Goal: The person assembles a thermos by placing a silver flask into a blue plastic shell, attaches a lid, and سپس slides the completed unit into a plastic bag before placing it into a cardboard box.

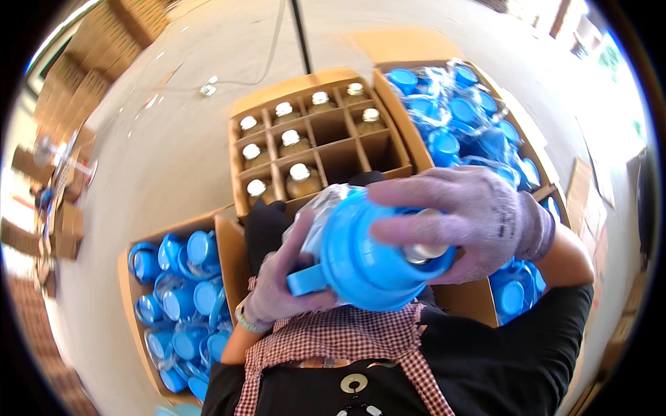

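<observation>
A blue plastic jug (359,260) with a side handle is tilted in front of my chest, partly wrapped in a clear plastic bag (318,208). My gloved left hand (286,286) grips it from the side, by the handle. From above, my gloved right hand (458,223) curls its fingers around a silver piece (427,236) at the jug's narrow end; the piece's lower part is hidden. Just beyond the jug stands a divided cardboard box (333,130). Several silver-topped brown bottles (302,179) fill some of its cells, and others hold none.
On the left, an open carton (125,281) holds several blue jugs or cups (179,304). Another carton (421,145) at the right holds more blue pieces (463,110) in clear plastic. A thin black pole (301,36) rises behind the divided box. Stacked cartons (99,47) stand far left.
</observation>
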Tool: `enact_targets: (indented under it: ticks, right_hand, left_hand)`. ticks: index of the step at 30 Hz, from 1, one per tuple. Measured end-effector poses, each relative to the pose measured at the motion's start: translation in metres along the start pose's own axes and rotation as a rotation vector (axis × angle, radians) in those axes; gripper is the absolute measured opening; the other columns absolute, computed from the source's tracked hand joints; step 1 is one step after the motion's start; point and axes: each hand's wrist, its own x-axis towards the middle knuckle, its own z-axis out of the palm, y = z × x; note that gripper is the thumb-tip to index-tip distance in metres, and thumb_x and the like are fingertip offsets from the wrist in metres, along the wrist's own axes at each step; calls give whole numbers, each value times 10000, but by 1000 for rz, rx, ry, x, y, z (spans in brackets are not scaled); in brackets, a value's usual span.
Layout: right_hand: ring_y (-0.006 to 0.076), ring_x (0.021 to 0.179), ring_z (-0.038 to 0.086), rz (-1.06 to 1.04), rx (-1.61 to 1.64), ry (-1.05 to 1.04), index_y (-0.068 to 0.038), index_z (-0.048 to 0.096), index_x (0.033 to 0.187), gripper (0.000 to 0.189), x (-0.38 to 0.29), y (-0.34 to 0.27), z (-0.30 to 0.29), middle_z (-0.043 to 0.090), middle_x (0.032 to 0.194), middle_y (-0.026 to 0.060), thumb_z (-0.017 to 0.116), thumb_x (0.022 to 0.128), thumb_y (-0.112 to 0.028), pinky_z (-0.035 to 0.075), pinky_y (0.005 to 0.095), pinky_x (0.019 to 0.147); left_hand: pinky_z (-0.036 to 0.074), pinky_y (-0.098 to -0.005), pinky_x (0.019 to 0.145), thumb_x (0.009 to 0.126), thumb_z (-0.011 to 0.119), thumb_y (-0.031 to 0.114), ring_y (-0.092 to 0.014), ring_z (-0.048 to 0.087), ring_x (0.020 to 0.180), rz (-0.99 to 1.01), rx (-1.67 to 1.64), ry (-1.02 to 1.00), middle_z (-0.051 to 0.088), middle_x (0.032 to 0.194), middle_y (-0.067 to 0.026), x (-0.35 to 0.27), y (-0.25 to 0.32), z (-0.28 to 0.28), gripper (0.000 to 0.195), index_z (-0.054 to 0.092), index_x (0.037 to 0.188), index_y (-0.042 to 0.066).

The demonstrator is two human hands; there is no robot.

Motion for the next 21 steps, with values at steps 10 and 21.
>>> enact_targets:
  ticks: [10,21]
  right_hand:
    - [403,1137,660,111,-68,-162,-56,522,1465,1129,14,11,-19,590,1310,257,672,691,-864,561,480,893]
    - [372,923,679,349,-241,-60,-26,680,1219,692,6,-3,15,662,1059,191,785,696,-466,565,457,817]
  left_hand:
    - [542,-363,883,765,874,527,-223,677,964,46,137,109,578,1388,-231,16,-2,3,1189,217,1647,75]
    - [508,-456,1024,787,779,630,-388,665,1163,177,310,403,660,1304,-211,25,-5,29,1071,327,1611,115]
